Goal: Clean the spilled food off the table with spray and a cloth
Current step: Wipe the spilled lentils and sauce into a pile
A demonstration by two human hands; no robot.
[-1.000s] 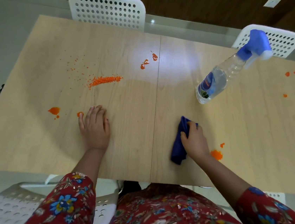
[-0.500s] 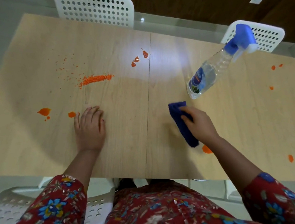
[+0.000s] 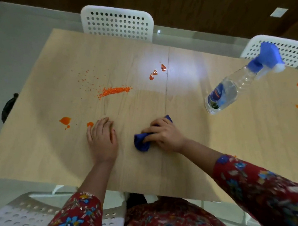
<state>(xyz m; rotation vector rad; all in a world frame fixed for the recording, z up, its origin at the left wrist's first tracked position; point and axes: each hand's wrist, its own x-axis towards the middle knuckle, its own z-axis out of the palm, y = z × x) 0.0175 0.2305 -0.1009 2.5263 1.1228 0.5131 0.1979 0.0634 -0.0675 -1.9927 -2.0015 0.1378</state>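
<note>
Wooden tabletop [image 3: 223, 150] carries orange spills [image 3: 114, 90]. Left hand [image 3: 102, 138] lies flat, grip open. Right hand [image 3: 163, 134] grip closed on cloth [image 3: 141, 143], pressing it down. Spray bottle [image 3: 234, 88] stands well right.

Bare tabletop [image 3: 240, 139] rightward, spray bottle [image 3: 224, 93] its only obstacle
</note>
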